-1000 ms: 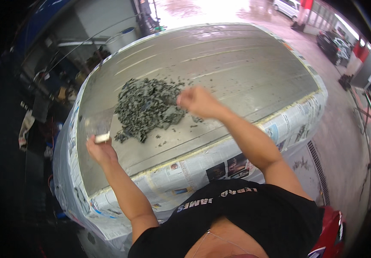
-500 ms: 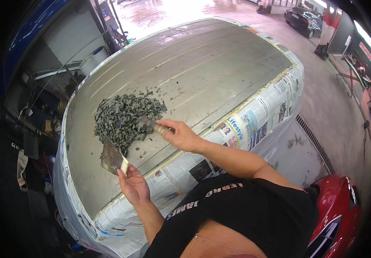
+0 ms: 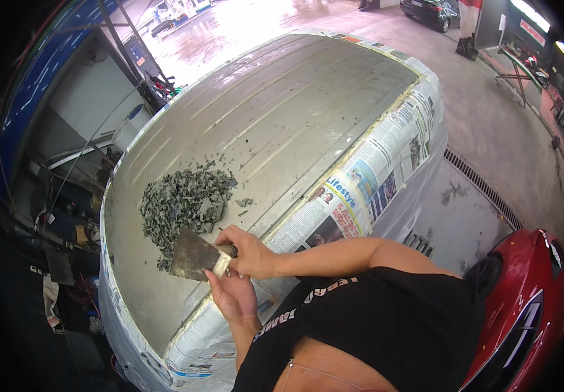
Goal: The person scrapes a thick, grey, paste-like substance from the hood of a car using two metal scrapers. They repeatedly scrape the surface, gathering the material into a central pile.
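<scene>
My left hand (image 3: 235, 294) grips a wide, dirty flat scraper (image 3: 192, 256) by its cream-coloured edge. The blade is tilted over the near edge of a pile of grey-green paint flakes (image 3: 187, 202). Right beside it, my right hand (image 3: 250, 253) is closed round the handle of a putty knife (image 3: 229, 250); its blade is hidden behind the wide scraper. The two hands are close together, above the near edge of a grey vehicle roof (image 3: 295, 111). The flakes lie heaped on the left part of that roof, with a few loose bits around them.
Taped newspaper (image 3: 354, 196) and plastic sheeting (image 3: 399, 212) cover the vehicle's sides. A red car (image 3: 523, 294) stands close on the right, by a floor drain grate (image 3: 481, 186). A black car (image 3: 431, 12) is parked far right. Cluttered shelving and a white bucket (image 3: 131, 124) line the left.
My right hand has drawn the putty knife back from the flake pile to the wide scraper. My left hand has moved slightly right and nearer. The view has shifted a little.
</scene>
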Available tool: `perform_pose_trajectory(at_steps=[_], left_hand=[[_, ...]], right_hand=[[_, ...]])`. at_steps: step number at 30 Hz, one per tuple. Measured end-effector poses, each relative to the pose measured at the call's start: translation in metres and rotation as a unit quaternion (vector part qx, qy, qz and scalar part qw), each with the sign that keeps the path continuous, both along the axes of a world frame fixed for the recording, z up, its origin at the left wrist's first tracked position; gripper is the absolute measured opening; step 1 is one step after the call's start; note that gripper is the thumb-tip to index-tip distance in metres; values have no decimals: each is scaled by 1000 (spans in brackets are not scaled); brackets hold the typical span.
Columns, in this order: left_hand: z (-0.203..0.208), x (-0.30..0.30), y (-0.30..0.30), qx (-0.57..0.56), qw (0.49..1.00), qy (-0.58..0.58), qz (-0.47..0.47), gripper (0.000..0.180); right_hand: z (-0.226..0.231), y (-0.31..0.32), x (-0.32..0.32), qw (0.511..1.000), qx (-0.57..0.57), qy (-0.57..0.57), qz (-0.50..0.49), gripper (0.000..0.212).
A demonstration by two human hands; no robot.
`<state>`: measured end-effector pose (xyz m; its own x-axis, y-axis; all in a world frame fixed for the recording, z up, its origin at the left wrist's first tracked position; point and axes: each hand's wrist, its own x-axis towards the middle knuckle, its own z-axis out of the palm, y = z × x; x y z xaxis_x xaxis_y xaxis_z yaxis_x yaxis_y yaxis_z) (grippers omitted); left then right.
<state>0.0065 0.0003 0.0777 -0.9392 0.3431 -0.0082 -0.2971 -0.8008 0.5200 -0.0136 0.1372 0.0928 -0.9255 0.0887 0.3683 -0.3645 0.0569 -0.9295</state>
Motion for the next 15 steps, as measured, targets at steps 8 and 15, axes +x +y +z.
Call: perform_pose_trajectory(at_steps=[8, 15], left_hand=[[10, 1, 3, -139, 980, 12, 140, 46], [23, 4, 1, -183, 960, 44, 206, 35]], right_hand=[[-9, -8, 2, 996, 45, 21, 80, 31], [-4, -3, 9, 987, 12, 106, 121, 36]])
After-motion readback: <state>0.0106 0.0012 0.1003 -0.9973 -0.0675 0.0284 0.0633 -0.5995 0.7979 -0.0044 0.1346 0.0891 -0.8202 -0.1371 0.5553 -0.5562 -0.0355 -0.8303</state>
